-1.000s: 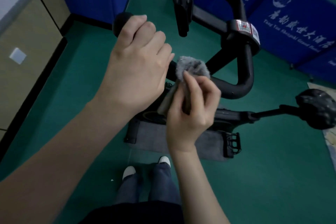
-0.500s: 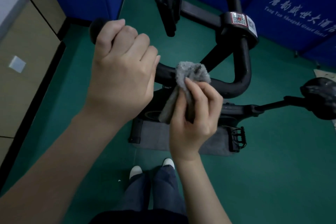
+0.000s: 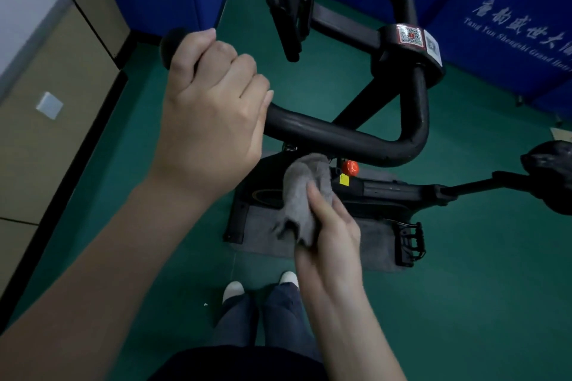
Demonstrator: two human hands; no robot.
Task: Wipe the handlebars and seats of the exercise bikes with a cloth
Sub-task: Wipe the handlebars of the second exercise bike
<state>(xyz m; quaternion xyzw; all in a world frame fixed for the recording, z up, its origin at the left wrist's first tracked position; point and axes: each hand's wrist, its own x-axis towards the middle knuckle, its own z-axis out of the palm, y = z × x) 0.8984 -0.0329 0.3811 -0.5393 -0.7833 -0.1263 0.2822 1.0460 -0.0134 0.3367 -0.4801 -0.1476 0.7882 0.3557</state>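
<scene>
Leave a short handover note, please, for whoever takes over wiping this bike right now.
Left hand: grips the end of the handlebar.
Right hand: holds the bunched cloth just below the handlebar's bend, seemingly off it.
Seat: out to the right, with neither hand on it.
Done: this view does not show how much of the handlebar is wiped.
Left: put the cloth to the handlebar, including the part under the left hand, then wipe the seat.

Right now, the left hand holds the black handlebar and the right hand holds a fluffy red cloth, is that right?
No: the fluffy cloth is grey, not red, as the head view shows. The left hand does hold the black handlebar; the right hand holds the cloth.
</scene>
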